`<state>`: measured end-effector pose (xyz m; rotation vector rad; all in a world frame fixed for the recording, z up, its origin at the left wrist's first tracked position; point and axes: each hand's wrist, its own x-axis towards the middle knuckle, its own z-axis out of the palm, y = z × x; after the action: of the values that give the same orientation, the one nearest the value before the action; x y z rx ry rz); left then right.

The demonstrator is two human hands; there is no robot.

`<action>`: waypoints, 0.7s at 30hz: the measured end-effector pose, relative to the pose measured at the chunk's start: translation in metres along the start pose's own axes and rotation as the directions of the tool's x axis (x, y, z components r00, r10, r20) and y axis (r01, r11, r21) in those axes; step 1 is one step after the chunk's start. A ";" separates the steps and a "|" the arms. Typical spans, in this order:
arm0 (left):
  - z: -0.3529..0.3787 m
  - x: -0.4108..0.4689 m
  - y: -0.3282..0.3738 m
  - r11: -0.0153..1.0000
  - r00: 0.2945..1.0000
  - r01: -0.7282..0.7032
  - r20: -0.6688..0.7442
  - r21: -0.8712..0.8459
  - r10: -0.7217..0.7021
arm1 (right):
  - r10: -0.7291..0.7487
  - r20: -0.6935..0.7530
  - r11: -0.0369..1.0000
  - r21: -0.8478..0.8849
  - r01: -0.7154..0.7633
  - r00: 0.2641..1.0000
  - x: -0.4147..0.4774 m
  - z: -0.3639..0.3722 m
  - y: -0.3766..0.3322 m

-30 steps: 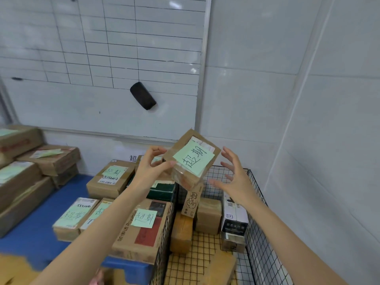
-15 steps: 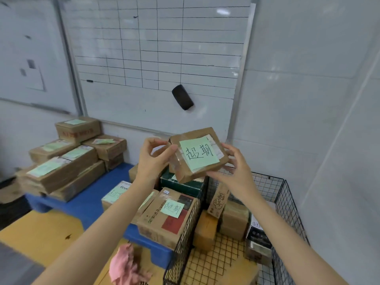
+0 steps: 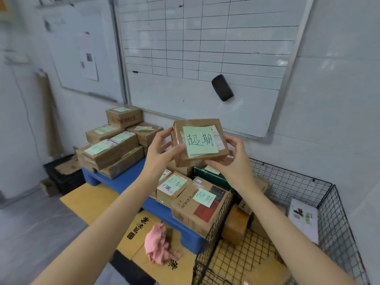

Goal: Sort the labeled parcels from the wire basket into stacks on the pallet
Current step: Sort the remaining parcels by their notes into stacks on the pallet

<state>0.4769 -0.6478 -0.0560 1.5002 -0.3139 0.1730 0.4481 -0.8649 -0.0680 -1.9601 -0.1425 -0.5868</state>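
The left stack (image 3: 111,149) occupies the pallet's (image 3: 127,179) far end. Bare blue deck lies between it and the near group (image 3: 197,210). The left hand (image 3: 158,153) pinches the parcel's (image 3: 200,141) left edge. Since a second ago the parcel has levelled, label up, and moved from over the basket (image 3: 287,182) to above the near group. Its note matches theirs, so this is the likely destination. The right hand (image 3: 232,161), open then, now cups the lower right corner. The basket wall touches that group's right box; lower clear of it.
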 end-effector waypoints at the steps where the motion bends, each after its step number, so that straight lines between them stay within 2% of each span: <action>1: -0.006 0.003 -0.001 1.000 1.000 0.002 0.015 0.015 -0.002 | -0.001 0.004 1.000 -0.008 0.001 1.000 0.003 0.007 -0.001; 12: -0.090 0.074 -0.051 0.999 0.996 0.031 0.083 -0.045 -0.027 | 0.012 0.073 0.998 -0.064 -0.008 0.997 0.064 0.104 0.002; 21: -0.159 0.179 -0.098 0.997 0.965 0.073 0.252 0.007 -0.073 | 0.086 -0.058 0.980 -0.173 -0.095 0.995 0.132 0.194 0.017</action>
<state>0.6923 -0.5112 -0.1001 1.5303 -0.4611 -0.0784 0.6344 -0.7231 -0.0873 -2.1074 0.0309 -0.6053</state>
